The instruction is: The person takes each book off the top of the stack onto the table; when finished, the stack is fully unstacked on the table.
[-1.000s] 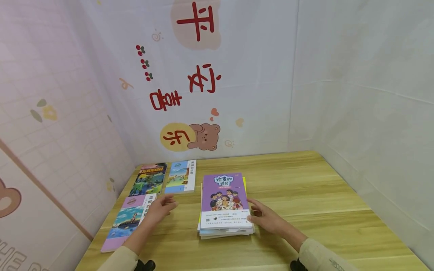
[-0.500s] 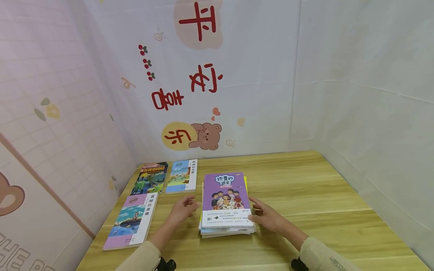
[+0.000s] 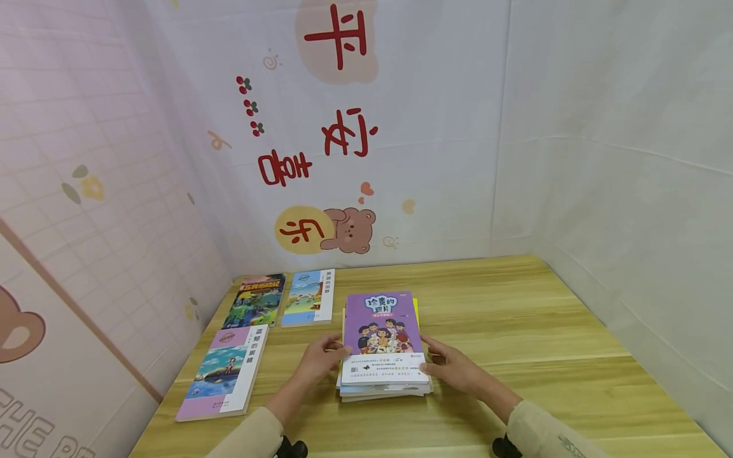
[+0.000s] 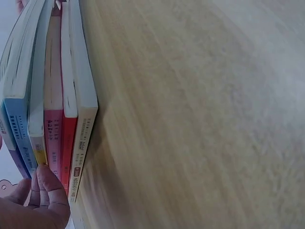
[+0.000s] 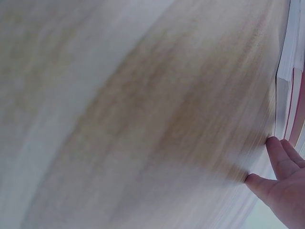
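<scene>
A stack of several books, topped by a purple book (image 3: pixel 383 324) with cartoon children on its cover, lies on the wooden table. My left hand (image 3: pixel 322 357) is at the left side of the stack, its thumb near the top book's edge. In the left wrist view, the left hand's fingertips (image 4: pixel 45 174) touch the coloured spines (image 4: pixel 53 138). On the opposite side, my right hand (image 3: pixel 455 369) has its thumb near the top cover's edge. The right wrist view shows its fingers (image 5: pixel 281 155) relaxed, with fingertips low by the table surface and the books' page edges (image 5: pixel 285 95).
To the left lie a pink-and-blue book (image 3: pixel 223 372), a dark green book (image 3: pixel 254 302) and a light blue book (image 3: pixel 309 298), all flat. The wooden table (image 3: pixel 544 343) meets a printed fabric wall (image 3: pixel 435 127) at the back, with more fabric at both sides.
My left hand has moved right, from beside the pink-and-blue book to the stack's left side. The right hand and the stack stay almost where they were.
</scene>
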A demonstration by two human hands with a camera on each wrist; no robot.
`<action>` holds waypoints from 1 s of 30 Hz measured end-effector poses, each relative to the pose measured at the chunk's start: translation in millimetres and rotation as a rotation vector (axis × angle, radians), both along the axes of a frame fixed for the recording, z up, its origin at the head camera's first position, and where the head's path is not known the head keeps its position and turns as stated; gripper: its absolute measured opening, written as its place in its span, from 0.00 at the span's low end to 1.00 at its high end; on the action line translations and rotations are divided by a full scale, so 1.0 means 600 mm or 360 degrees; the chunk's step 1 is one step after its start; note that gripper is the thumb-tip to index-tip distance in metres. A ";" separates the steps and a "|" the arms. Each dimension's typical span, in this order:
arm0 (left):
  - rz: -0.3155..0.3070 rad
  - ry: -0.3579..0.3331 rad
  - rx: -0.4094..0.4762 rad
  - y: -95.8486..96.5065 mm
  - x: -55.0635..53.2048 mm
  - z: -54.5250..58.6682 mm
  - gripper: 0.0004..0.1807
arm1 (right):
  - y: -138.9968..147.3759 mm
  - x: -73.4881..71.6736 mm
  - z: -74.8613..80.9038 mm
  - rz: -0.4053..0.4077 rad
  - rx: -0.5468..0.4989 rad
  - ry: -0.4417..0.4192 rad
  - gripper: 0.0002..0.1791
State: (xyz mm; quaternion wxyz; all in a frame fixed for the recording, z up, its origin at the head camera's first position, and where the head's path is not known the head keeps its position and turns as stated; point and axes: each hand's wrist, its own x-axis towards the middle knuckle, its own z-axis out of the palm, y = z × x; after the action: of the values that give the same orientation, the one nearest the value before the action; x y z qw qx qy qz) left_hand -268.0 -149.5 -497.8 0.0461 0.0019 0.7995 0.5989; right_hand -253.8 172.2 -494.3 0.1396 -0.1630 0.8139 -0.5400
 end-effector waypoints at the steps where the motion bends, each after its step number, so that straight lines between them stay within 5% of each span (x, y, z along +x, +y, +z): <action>1: -0.0002 0.0000 -0.0002 0.000 -0.001 -0.002 0.34 | 0.000 0.001 0.000 0.0001 -0.0001 -0.0002 0.38; 19: -0.0064 -0.0003 -0.0057 0.004 0.000 0.001 0.34 | -0.006 0.003 -0.004 0.0030 0.0039 0.0041 0.38; 30: -0.0048 -0.0059 0.0089 0.000 0.001 0.005 0.31 | -0.013 0.008 0.001 -0.0203 0.0048 0.0032 0.29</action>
State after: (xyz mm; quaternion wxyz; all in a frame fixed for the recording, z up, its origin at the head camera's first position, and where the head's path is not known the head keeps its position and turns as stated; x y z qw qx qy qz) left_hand -267.4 -149.8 -494.9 0.0698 0.0041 0.7814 0.6201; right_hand -249.2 164.4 -493.6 0.0991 -0.1140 0.8320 -0.5338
